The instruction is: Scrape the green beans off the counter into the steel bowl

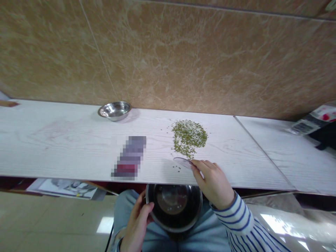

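Observation:
A heap of small green beans mixed with pale grains (pixel 189 135) lies on the white table (pixel 65 140). Just below it, my right hand (pixel 214 182) pinches a small clear plastic scraper (pixel 183 162), whose edge rests on the table near a few stray beans. My left hand (pixel 138 218) grips the rim of a steel bowl (pixel 174 207) held under the table's front edge, over my lap. The inside of that bowl looks dark and I cannot make out anything in it.
A second steel bowl (pixel 114 110) sits at the back of the table by the brown marble wall. A blurred-out flat object (pixel 130 157) lies left of the heap. Packaging (pixel 312 120) rests at the far right. Papers (pixel 63 187) lie below the table.

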`<act>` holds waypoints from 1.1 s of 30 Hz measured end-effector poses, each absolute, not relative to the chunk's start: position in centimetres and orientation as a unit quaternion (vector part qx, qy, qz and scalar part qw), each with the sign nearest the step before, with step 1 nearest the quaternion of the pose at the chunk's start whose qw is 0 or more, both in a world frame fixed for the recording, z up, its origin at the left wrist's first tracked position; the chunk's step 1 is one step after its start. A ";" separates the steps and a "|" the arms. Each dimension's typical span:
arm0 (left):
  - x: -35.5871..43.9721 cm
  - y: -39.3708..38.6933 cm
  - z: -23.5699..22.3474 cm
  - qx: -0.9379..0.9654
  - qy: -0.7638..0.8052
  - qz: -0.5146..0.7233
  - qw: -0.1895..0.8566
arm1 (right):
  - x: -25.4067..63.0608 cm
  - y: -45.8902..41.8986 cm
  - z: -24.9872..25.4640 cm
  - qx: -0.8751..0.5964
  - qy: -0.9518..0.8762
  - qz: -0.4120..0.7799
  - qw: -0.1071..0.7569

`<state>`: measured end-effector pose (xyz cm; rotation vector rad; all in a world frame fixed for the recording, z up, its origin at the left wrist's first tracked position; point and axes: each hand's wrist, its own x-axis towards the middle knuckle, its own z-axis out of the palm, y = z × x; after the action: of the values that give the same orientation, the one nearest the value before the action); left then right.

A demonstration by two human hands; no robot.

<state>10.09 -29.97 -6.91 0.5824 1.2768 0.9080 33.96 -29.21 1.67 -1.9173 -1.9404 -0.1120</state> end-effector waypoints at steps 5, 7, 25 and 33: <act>9.8 -29.9 -7.3 0.264 0.569 0.403 0.666 | 33.7 -29.0 1.6 -0.689 -0.697 -0.040 0.195; 9.8 -29.9 -7.3 0.259 0.567 0.404 0.669 | 33.6 -29.0 1.6 -0.687 -0.700 -0.036 0.192; 10.8 -30.2 -6.0 0.237 0.576 0.424 0.657 | 34.0 -29.5 1.3 -0.669 -0.709 -0.048 0.217; 10.4 -30.2 -6.3 0.249 0.578 0.402 0.665 | 33.7 -29.3 1.0 -0.666 -0.713 -0.054 0.212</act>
<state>10.42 -30.20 -6.27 0.5614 1.3044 0.9087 33.74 -29.28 1.04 -1.8503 -1.9798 -0.1490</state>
